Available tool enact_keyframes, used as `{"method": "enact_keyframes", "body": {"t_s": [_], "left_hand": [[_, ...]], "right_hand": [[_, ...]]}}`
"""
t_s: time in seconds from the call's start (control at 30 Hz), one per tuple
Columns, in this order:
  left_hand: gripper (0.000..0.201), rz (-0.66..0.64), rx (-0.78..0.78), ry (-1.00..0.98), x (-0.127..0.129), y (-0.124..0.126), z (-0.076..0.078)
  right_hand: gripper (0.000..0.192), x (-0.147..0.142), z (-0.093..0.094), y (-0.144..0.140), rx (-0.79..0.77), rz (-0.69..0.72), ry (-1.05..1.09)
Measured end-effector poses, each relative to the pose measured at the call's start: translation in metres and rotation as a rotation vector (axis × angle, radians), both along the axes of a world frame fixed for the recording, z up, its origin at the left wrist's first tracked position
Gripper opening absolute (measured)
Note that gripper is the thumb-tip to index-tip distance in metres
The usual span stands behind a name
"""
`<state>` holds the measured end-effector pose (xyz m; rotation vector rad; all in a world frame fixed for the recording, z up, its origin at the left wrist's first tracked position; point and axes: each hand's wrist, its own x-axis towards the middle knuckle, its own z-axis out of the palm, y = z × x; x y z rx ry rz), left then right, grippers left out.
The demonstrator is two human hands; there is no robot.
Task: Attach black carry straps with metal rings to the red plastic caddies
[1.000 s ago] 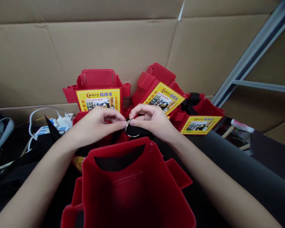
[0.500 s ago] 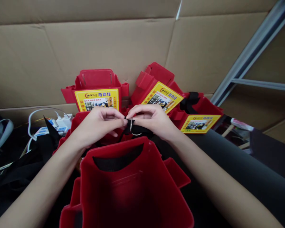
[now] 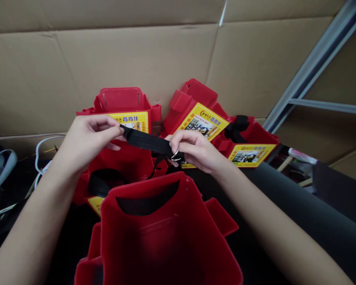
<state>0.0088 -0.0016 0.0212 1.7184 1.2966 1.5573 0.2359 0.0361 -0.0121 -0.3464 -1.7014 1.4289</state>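
Observation:
A black webbing strap (image 3: pixel 146 141) stretches between my two hands, above the far rim of the nearest red plastic box (image 3: pixel 166 233). My left hand (image 3: pixel 91 136) pinches one end of the strap between thumb and fingers. Closer to the middle, my right hand (image 3: pixel 194 150) grips the strap together with a metal ring (image 3: pixel 175 155). A thin black tail of strap hangs down beside the right fingers. Inside the nearest box, another stretch of black webbing (image 3: pixel 146 202) runs across the back wall.
More red boxes with yellow labels stand behind: one at back left (image 3: pixel 121 99), a tilted one (image 3: pixel 197 93), and one at right (image 3: pixel 261 132). Another red box (image 3: pixel 130 162) lies under the strap. White cables (image 3: pixel 41 146) are at left; cardboard (image 3: pixel 136 63) covers the back.
My left hand has moved left and slightly up, drawing the strap out straight. My right hand has shifted a little to the right with the ring.

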Motion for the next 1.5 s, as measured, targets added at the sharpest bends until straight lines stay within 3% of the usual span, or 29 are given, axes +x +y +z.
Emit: {"method": "enact_keyframes", "body": {"t_s": [0.13,0.27,0.4,0.53,0.6,0.7,0.83,0.9,1.0,1.1,1.23,1.33,1.5], "left_hand": [[0.008,0.127,0.002,0.114,-0.003,0.002,-0.002],[0.009,0.165,-0.091,0.224,-0.003,0.0,0.0],[0.01,0.261,-0.137,0.43,-0.007,0.0,-0.001],[0.017,0.098,-0.166,0.64,-0.018,0.002,-0.003],[0.016,0.053,-0.093,0.676,-0.02,-0.002,-0.002],[0.034,0.039,0.101,0.615,-0.009,-0.013,0.003],[0.033,-0.137,0.222,0.582,0.021,-0.027,0.003],[0.031,-0.262,0.162,0.565,0.033,-0.026,-0.001],[0.025,-0.423,-0.015,0.368,0.04,-0.019,-0.009],[0.023,-0.468,-0.177,0.162,0.038,-0.012,-0.013],[0.02,-0.53,-0.367,0.104,0.039,-0.012,-0.014],[0.017,-0.563,-0.337,0.111,0.043,-0.017,-0.013],[0.019,-0.425,-0.155,0.149,0.045,-0.017,-0.013]], "right_hand": [[0.006,0.001,0.001,-0.001,-0.048,0.077,0.008],[0.005,0.003,0.002,0.001,-0.067,0.104,-0.021],[0.006,0.005,0.002,0.001,-0.089,0.112,-0.031],[0.01,0.006,0.003,-0.001,-0.094,0.112,-0.022],[0.01,0.007,0.005,-0.003,-0.09,0.11,-0.022],[0.013,0.005,0.007,-0.005,-0.087,0.106,-0.022],[0.016,0.001,0.007,-0.009,-0.091,0.099,-0.032],[0.017,0.0,0.007,-0.011,-0.08,0.099,-0.039],[0.024,-0.002,0.009,-0.015,-0.026,0.076,-0.041],[0.028,-0.004,0.011,-0.021,0.087,-0.017,-0.059],[0.026,-0.006,0.012,-0.026,0.217,-0.072,-0.121],[0.022,-0.003,0.012,-0.023,0.247,-0.04,-0.199],[0.028,0.001,0.015,-0.02,0.353,-0.072,-0.367]]}}
